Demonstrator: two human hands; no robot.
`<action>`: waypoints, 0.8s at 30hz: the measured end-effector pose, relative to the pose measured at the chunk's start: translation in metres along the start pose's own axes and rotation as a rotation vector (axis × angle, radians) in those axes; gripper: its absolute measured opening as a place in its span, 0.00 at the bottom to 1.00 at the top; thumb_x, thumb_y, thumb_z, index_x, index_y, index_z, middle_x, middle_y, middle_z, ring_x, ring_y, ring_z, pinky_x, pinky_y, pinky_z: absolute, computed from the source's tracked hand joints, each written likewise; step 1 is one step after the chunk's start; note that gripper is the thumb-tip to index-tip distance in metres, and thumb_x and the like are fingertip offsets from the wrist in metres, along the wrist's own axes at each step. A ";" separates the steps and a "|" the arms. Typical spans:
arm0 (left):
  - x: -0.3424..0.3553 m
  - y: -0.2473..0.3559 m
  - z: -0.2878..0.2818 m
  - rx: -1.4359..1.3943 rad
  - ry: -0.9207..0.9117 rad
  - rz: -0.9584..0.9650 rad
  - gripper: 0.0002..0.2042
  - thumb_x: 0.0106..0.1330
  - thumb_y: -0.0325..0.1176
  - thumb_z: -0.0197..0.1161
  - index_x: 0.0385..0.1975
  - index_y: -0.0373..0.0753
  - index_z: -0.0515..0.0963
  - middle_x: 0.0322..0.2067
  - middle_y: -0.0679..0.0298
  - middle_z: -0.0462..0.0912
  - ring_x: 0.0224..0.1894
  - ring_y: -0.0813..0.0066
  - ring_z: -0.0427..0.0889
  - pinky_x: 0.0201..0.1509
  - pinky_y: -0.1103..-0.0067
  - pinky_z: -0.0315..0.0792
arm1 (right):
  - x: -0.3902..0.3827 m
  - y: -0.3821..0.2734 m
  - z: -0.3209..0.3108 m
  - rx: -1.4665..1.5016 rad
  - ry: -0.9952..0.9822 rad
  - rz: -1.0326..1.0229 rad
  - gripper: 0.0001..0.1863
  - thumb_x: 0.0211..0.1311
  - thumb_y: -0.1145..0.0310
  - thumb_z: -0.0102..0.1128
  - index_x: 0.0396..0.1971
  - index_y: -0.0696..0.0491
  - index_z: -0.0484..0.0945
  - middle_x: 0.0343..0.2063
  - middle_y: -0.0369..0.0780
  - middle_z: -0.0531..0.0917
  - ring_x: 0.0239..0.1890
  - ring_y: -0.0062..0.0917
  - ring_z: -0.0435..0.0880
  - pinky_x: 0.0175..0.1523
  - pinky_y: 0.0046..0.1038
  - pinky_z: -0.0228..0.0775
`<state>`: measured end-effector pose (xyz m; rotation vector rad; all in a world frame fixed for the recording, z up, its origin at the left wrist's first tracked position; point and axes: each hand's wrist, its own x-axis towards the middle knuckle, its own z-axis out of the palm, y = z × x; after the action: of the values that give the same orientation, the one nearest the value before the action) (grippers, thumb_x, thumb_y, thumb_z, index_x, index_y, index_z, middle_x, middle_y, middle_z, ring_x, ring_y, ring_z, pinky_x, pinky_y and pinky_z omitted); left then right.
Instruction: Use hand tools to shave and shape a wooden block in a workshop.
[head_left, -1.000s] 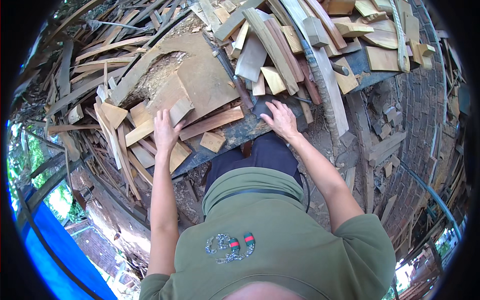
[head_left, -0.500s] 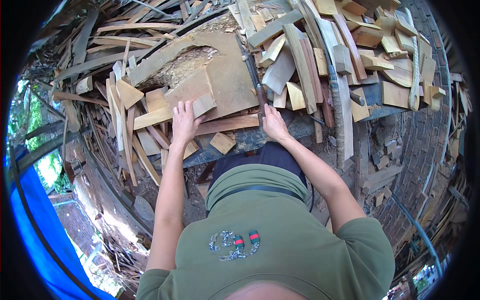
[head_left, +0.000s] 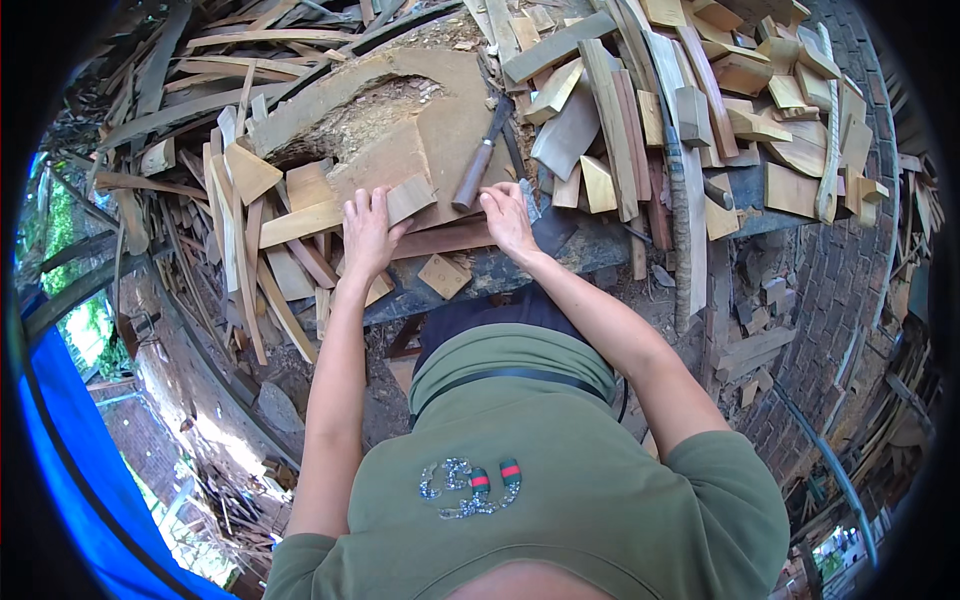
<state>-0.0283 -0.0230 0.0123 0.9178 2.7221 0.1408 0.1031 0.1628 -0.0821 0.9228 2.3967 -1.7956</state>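
Observation:
My left hand [head_left: 368, 236] grips a small wooden block [head_left: 410, 198], fingers over its left end and thumb along its near side. The block rests at the near edge of a large worn slab of wood [head_left: 455, 120] with a ragged hollow. My right hand [head_left: 509, 220] is curled at the slab's right corner, its fingertips pinched; what they hold, if anything, is hidden. Just left of those fingertips lies a chisel-like tool [head_left: 474, 178] with a brown handle and dark metal blade, slanting away. Behind it runs a dark bar [head_left: 514, 152].
Offcuts and strips [head_left: 240, 220] crowd the left side. Many cut wooden pieces [head_left: 600, 130] are heaped on the right. One small block [head_left: 444, 276] lies at the bench's near edge [head_left: 500, 275]. A pale rope [head_left: 832, 120] hangs over the right heap.
My right hand has shifted left. The brown-handled tool now lies farther left, apart from the dark bar, with its blade in sight. My left hand stays on the block.

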 end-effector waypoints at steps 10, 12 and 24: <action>0.001 0.000 0.000 -0.009 0.001 0.012 0.30 0.57 0.42 0.70 0.58 0.42 0.66 0.45 0.53 0.68 0.46 0.51 0.68 0.50 0.61 0.67 | 0.004 0.023 0.008 -0.508 0.251 0.390 0.23 0.59 0.69 0.52 0.56 0.55 0.69 0.51 0.50 0.75 0.56 0.48 0.73 0.60 0.46 0.65; 0.001 0.000 -0.001 -0.008 0.002 0.016 0.30 0.57 0.41 0.70 0.58 0.42 0.66 0.45 0.53 0.68 0.47 0.51 0.68 0.50 0.61 0.67 | 0.011 0.039 0.007 -0.444 0.251 0.325 0.21 0.59 0.69 0.52 0.54 0.55 0.71 0.49 0.50 0.76 0.54 0.49 0.74 0.58 0.47 0.67; 0.000 0.002 -0.002 -0.051 0.008 -0.027 0.33 0.52 0.40 0.74 0.58 0.43 0.68 0.46 0.55 0.68 0.49 0.53 0.69 0.54 0.60 0.67 | -0.044 0.009 -0.116 -0.374 -0.069 0.177 0.23 0.73 0.53 0.40 0.41 0.61 0.74 0.39 0.58 0.81 0.46 0.55 0.79 0.50 0.51 0.68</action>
<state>-0.0272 -0.0216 0.0144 0.8674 2.7243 0.2074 0.1824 0.2468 -0.0350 0.9698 2.4002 -1.2400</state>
